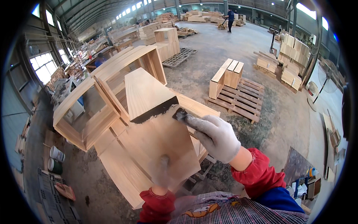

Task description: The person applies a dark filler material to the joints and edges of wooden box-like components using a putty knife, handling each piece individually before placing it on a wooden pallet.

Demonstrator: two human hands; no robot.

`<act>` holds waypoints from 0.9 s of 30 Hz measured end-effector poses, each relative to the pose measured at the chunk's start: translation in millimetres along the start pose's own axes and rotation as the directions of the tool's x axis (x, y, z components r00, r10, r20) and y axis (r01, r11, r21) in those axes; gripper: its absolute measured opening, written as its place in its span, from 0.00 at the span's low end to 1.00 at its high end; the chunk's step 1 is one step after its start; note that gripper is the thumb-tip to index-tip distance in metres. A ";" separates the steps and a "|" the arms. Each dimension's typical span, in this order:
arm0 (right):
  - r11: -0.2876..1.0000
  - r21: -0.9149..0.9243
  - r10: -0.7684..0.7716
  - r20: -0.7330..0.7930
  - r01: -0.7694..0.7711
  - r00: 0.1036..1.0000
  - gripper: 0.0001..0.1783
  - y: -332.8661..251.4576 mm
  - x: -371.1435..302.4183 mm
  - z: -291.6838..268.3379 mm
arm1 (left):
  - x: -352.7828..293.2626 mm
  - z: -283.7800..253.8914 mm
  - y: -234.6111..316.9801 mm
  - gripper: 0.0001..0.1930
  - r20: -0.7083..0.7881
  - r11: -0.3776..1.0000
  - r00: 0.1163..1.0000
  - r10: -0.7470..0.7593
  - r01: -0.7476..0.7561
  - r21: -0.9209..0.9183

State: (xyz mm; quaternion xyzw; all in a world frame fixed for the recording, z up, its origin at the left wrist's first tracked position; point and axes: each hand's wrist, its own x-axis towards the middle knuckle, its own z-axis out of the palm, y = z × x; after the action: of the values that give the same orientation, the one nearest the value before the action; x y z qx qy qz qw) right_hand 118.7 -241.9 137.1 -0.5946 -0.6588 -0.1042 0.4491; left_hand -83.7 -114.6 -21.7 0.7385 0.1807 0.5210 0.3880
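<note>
My right hand [218, 136], in a white glove, grips a small dark block [180, 115] dusted with pale powder. The block is at the right end of a dark strip [154, 112] crossing a light wooden box [147, 89]. Crumbly dust lines the near side of that strip. Close to me, a smooth, dusty wooden panel [160, 136] spreads out below it. My left hand [162, 171] is over the panel's near part, smeared by motion, so its fingers do not show clearly. Beneath lie more wooden boards [115, 168].
Open wooden frames [71, 106] stand at the left. To the right, a slatted pallet [242, 97] bears wooden boxes [225, 76]. Buckets [56, 158] sit on the floor at left. Stacked timber [294, 52] stands far right. A person [230, 20] is at a pallet jack far back.
</note>
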 end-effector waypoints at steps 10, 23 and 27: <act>0.967 -0.233 -0.074 0.128 0.102 0.989 0.25 -14.3 28.6 -31.1 | 11.3 7.9 47.3 0.16 -0.016 0.738 0.864 -0.504 0.421 -0.527; 0.985 -0.164 0.041 -0.014 -0.043 0.999 0.22 4.0 0.1 -25.9 | -0.5 6.2 29.3 0.19 -0.025 0.756 0.875 -0.483 0.403 -0.515; 0.734 0.497 0.522 0.024 -0.464 0.853 0.19 21.0 -35.2 -29.8 | -18.5 -18.1 -31.8 0.21 0.219 0.975 0.964 -0.150 0.181 -0.128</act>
State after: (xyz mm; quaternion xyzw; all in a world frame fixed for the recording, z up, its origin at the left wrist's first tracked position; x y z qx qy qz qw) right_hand 147.2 -280.4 120.8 -0.6086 -0.4544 0.1525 0.6324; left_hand -103.1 -100.0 -54.7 0.7406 0.1616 0.4184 0.5003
